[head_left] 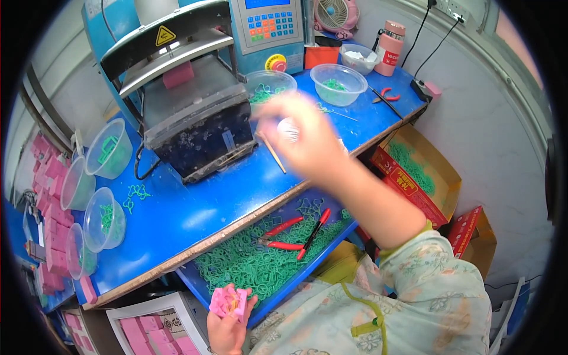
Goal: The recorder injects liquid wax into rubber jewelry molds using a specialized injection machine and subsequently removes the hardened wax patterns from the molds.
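Observation:
Low at the front, my left hand (pixel 226 331) is closed around a small pink rubber-like mould block (pixel 228 303), with an uneven, folded top and a yellowish patch. My right hand (pixel 299 133) reaches over the blue table beside the machine; motion smears its fingers. A white round thing with fine stripes (pixel 288 130) shows against that hand, and whether it is gripped cannot be made out. Just below lies a thin wooden stick (pixel 273 152). Partly behind the right hand stands a clear bowl (pixel 269 77) with green loops.
A dark press-like machine (pixel 198 124) stands on the blue table (pixel 177 207). Below its edge, a blue tray (pixel 204 281) of green pieces holds red-handled pliers (pixel 284 235) and a red-black marker (pixel 313 234). Clear bowls (pixel 105 220) line the left; pink blocks (pixel 56 225) are stacked beyond.

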`<action>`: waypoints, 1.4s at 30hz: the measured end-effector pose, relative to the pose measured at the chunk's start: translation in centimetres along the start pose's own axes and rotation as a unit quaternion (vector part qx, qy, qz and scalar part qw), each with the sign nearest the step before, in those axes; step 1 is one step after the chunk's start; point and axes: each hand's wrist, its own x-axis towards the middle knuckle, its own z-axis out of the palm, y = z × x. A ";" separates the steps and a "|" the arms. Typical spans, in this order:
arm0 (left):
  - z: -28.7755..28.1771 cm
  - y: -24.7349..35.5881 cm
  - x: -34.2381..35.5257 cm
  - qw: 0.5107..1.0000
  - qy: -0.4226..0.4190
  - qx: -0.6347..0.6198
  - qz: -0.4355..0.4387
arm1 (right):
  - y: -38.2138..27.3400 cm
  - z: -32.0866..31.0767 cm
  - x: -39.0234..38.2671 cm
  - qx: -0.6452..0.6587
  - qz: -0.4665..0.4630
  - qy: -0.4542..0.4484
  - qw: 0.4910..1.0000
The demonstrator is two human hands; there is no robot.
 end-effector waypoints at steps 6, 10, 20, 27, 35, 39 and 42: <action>1.4 1.0 1.3 0.953 0.035 0.242 0.180 | -10.6 3.7 -9.3 0.339 -0.172 -0.217 0.899; 2.4 2.2 2.4 0.990 -0.031 -0.037 0.133 | -12.5 4.1 -13.4 0.329 -0.038 -0.270 0.904; 4.7 1.0 2.1 0.990 0.102 -0.009 0.100 | -11.6 6.5 -11.9 0.330 0.118 -0.203 0.915; 1.2 0.8 2.2 0.995 -0.078 -0.036 0.045 | -11.1 7.4 -12.4 0.398 0.217 -0.218 0.864; 2.3 -0.5 2.2 0.956 0.066 0.231 0.166 | -12.3 7.8 -13.6 0.398 0.289 -0.303 0.816; 0.0 -0.2 1.7 0.774 0.001 0.567 0.282 | -12.0 7.2 -13.3 0.332 0.312 -0.241 0.857; 0.8 -0.1 1.5 0.894 0.058 0.375 0.236 | -11.9 7.1 -13.9 0.306 0.299 -0.253 0.868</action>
